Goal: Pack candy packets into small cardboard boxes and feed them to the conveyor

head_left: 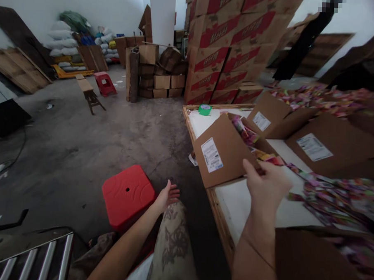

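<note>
My right hand [267,180] grips the near top edge of an open cardboard box [225,152], fingers over the rim and thumb on the outside. The box leans at the edge of the white table [230,199], with a white label [211,154] on its side. Colourful packets [245,130] show inside it. Low beside my knee, my left hand [168,195] has its fingers stretched apart and holds nothing. A red plastic stool [129,195] stands to the left of that hand.
More labelled boxes [329,146] and heaps of packets [336,196] lie on the table. A green tape roll [205,109] sits at its far corner. Tall stacked cartons [215,54] rise behind. A roller conveyor [29,261] is at lower left. A person in dark clothes [303,42] stands beyond.
</note>
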Demonstrator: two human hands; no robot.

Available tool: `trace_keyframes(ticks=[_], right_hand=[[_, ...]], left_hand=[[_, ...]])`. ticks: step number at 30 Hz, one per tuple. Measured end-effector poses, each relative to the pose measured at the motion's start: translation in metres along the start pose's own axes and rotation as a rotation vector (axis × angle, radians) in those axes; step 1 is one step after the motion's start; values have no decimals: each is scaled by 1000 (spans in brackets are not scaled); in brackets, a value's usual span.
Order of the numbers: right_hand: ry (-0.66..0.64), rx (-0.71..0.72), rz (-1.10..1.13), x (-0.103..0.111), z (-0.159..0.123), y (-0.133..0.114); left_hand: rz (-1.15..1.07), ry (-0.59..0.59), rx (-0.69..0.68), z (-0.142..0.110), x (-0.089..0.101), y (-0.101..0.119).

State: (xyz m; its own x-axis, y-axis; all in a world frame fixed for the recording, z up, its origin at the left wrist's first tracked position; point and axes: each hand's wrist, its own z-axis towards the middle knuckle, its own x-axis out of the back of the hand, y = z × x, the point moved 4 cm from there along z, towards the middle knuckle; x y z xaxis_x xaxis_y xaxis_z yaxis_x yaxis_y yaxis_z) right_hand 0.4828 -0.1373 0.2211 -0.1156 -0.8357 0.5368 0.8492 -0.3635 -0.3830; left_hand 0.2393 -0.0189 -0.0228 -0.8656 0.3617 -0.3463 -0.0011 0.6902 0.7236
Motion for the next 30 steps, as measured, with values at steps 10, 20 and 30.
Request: trace_keyframes(ticks=[10, 20, 30], right_hand=[[-54, 362, 218, 137, -105, -61], [-74, 378, 284, 188, -94, -90], [-317, 466, 634, 143, -107, -154]], left_hand=[[-731, -539, 20, -13, -145, 3], [-762, -467, -76, -46, -151, 50], [-430, 91, -537, -106, 42, 47]])
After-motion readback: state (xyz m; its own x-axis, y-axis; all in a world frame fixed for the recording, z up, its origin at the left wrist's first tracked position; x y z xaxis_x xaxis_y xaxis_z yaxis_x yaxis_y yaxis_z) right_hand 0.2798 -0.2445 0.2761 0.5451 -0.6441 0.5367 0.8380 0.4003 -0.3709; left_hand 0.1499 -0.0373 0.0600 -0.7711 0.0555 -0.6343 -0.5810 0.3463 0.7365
